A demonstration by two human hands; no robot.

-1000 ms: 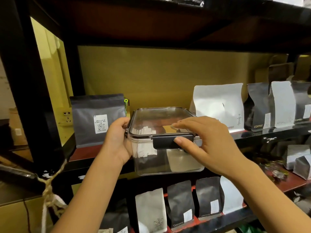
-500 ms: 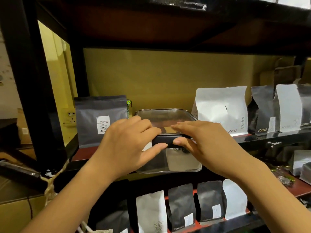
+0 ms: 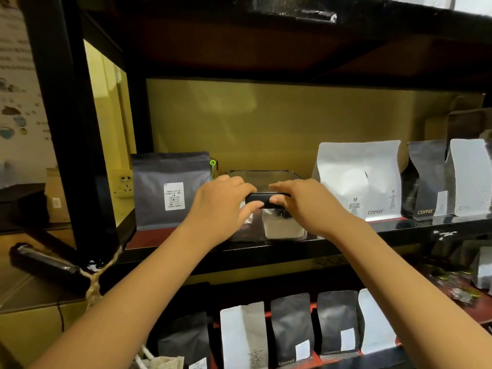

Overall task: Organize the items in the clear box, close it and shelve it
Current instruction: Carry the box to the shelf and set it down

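Left hand [image 3: 223, 201] and right hand [image 3: 303, 203] both curl around the box [image 3: 279, 225] front, thumbs on its black latch [image 3: 262, 199]. Box sits on shelf [image 3: 266, 249].

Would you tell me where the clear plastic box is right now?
The clear plastic box sits on the middle shelf, between the grey coffee bag and the white coffee bag, with both hands on its front latch.
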